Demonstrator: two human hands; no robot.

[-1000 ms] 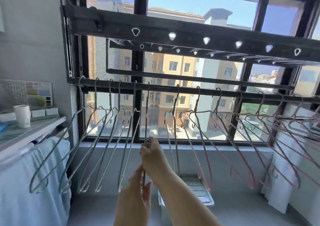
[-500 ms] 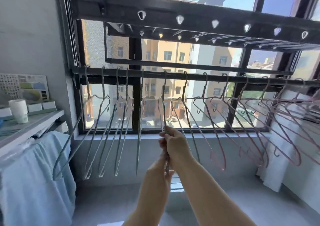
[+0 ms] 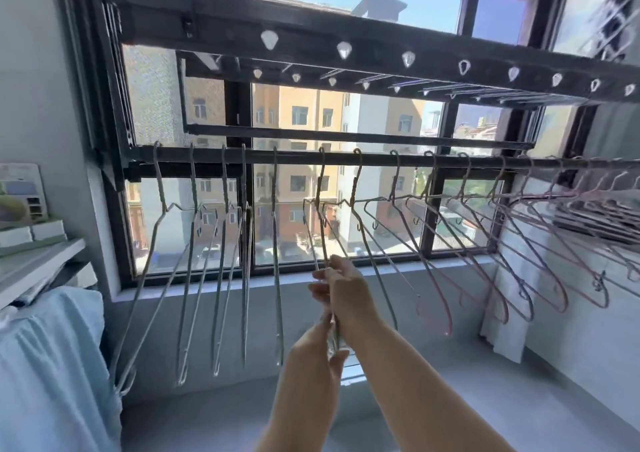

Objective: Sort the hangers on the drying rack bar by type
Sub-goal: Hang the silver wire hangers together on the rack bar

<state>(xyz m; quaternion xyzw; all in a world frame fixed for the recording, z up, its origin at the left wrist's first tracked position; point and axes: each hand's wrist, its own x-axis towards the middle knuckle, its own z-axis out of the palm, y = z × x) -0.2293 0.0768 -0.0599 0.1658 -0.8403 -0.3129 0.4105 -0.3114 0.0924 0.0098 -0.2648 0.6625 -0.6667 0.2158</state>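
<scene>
Silver wire is passing through both hands: one silver hanger (image 3: 323, 225) is hanging edge-on near the middle of the drying rack bar (image 3: 381, 161), with its hook sitting over the bar at twelve o'clock from the hands. The right grip (image 3: 341, 290) is clenching the hanger's wires partway down with its fingers curled round them. The left grip (image 3: 320, 346), just beneath at six o'clock, is pinching the same hanger's lower end. Both forearms are reaching up from the bottom edge. Toward nine o'clock, the other silver hangers (image 3: 187, 278) are hanging in a spaced row along the bar, their long shoulders pointing down. Toward three o'clock, the pink hangers (image 3: 519, 244) are crowding together and overlapping out to the right edge; I cannot tell their exact number. An upper rack beam (image 3: 346, 32) pierced with small holes is crossing the view at twelve o'clock, in front of the window (image 3: 301, 119). A pale blue cloth (image 3: 52, 365) is draping at eight o'clock beneath a shelf (image 3: 34, 261).
</scene>
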